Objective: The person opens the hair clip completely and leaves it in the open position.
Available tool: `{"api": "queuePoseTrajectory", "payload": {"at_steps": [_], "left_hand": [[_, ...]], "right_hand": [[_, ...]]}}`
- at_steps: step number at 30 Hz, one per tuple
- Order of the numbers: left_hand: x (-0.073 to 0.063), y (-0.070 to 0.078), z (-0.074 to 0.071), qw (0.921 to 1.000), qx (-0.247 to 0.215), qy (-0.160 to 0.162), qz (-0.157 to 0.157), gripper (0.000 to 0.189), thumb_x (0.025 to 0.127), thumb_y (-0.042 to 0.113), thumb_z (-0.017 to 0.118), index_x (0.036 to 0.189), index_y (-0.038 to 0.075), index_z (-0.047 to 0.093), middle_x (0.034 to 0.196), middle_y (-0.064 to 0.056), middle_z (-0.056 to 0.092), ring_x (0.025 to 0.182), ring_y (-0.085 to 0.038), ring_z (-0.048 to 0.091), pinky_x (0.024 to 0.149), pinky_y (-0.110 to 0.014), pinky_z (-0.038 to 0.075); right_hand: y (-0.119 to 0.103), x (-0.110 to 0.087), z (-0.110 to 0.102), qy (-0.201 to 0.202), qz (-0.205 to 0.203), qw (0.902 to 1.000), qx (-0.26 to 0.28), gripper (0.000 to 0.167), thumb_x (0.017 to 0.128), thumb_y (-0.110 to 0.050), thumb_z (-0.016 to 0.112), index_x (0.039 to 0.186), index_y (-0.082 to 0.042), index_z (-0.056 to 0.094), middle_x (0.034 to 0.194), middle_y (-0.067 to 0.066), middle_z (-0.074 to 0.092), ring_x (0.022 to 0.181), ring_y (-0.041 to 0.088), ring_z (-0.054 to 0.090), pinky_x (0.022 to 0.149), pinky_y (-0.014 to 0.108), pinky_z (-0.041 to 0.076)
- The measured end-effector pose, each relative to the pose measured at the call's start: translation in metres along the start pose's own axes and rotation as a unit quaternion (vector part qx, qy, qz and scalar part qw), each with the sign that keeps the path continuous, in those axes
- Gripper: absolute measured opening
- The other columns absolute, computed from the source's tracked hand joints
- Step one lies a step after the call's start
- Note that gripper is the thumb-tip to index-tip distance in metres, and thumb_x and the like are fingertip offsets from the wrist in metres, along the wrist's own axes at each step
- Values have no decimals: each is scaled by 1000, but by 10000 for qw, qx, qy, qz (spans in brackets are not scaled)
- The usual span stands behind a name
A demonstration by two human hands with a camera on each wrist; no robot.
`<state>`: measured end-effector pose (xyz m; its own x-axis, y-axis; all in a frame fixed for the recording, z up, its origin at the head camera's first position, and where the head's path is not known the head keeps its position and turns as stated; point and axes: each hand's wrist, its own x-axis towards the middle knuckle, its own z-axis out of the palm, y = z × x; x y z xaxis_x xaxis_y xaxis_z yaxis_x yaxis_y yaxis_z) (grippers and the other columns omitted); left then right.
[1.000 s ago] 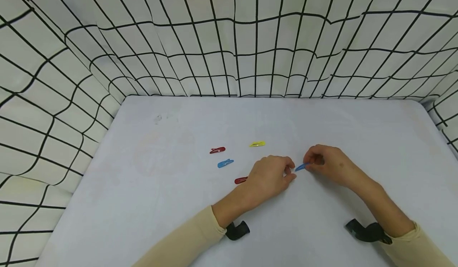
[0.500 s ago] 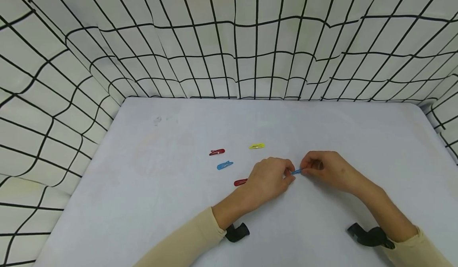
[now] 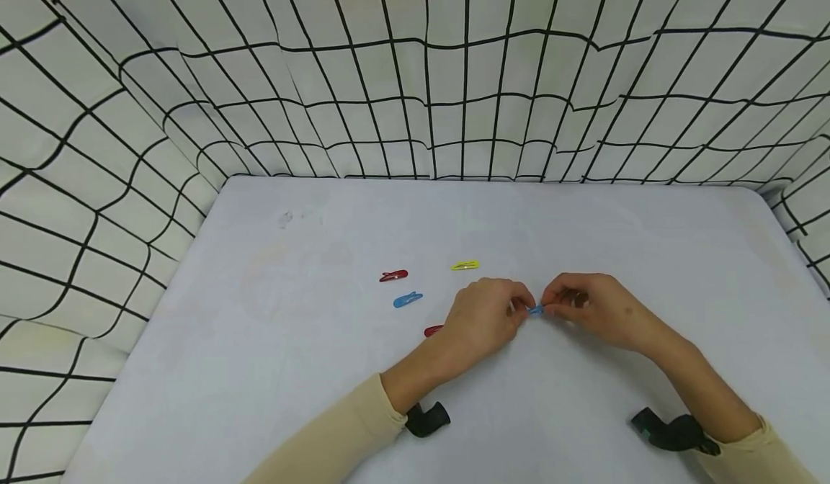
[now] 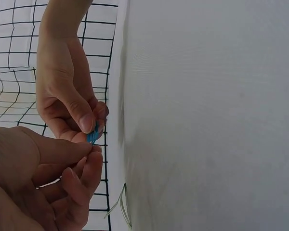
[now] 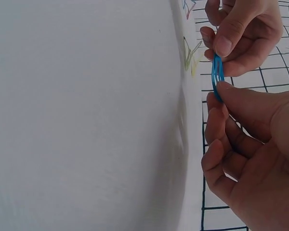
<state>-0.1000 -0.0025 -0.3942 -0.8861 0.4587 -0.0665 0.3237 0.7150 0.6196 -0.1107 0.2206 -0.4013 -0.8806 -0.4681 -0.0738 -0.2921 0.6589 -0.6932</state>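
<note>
A blue snap hair clip [image 3: 535, 310] is stretched between my two hands over the table. My right hand [image 3: 599, 311] pinches one end between thumb and index finger. At the other end, the thumb and fingertips of my left hand [image 3: 486, 318] grip it too. The right wrist view shows the slotted body of the clip [image 5: 217, 72] bridging both sets of fingers; in the left wrist view only a short piece of the clip [image 4: 92, 136] shows. Partly covered by my left hand, a red hair clip [image 3: 433, 331] lies on the table.
Left of my hands lie another red hair clip [image 3: 393, 276], a light blue clip [image 3: 408, 299] and a yellow clip [image 3: 465, 265]. The white-covered table [image 3: 259, 340] ends at a white wall with black grid lines [image 3: 447, 73]. Black devices [image 3: 428, 420] sit at both wrists.
My right hand has moved slightly left with the blue hair clip, closing the gap to my left hand. My left fingers, apart from the clip earlier, now pinch its other end.
</note>
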Motion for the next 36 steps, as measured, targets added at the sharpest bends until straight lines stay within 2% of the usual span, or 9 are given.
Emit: {"api": "queuePoseTrajectory", "payload": {"at_steps": [6,9,12,18,21,26,32,36], "left_hand": [[-1,-1,-3,9997,-164,169,-43,13,96,14,75,106,19,81,87,8,76,72,-1,60,59,-14,44],[-1,-1,-4,9995,-192,227,-59,13,96,14,74,106,21,81,85,8,76,73,-1,61,59,-14,45],[-1,-2,-5,9994,-221,260,-101,14,96,15,74,106,22,81,85,8,76,73,0,62,60,-14,45],[-1,-5,-6,9983,-415,365,-167,14,96,14,74,106,23,81,88,9,77,75,0,63,62,-14,46],[-1,-6,-6,9976,-542,395,-184,15,96,14,74,107,22,80,88,9,77,76,0,63,63,-15,46],[0,-7,-5,9967,-602,493,-238,16,97,15,73,109,23,80,89,8,77,76,0,63,63,-15,46],[0,-6,-7,9948,-668,692,-335,15,95,15,75,107,23,80,87,9,77,75,1,63,60,-15,46],[0,-4,-8,9922,-890,784,-391,14,94,16,76,105,23,80,88,10,77,75,1,64,60,-15,46]], "right_hand": [[3,1,-3,-94,68,9999,83,15,94,-11,76,103,-24,75,90,-9,73,83,3,62,80,21,51],[5,1,-3,-148,120,9996,196,17,94,-9,75,103,-24,76,90,-6,74,82,4,63,77,22,53],[6,1,-5,-221,-7,9992,329,17,94,-8,75,105,-21,77,94,-5,74,83,5,63,75,23,54],[7,0,-6,-271,-120,9955,899,15,95,-11,75,107,-20,76,95,-2,72,83,10,63,69,25,54],[8,0,-6,-257,-26,9923,1209,13,97,-14,73,109,-19,76,94,3,72,81,15,65,65,26,53],[9,-1,-4,-146,150,9895,1433,14,100,-18,70,114,-17,74,98,8,72,81,20,66,64,27,51],[8,-2,-1,39,667,9820,1767,22,103,-32,67,118,-17,72,105,10,71,91,21,66,72,28,51],[7,-1,2,308,700,9747,2103,26,103,-32,66,117,-10,71,100,6,71,93,21,65,79,27,53]]}}
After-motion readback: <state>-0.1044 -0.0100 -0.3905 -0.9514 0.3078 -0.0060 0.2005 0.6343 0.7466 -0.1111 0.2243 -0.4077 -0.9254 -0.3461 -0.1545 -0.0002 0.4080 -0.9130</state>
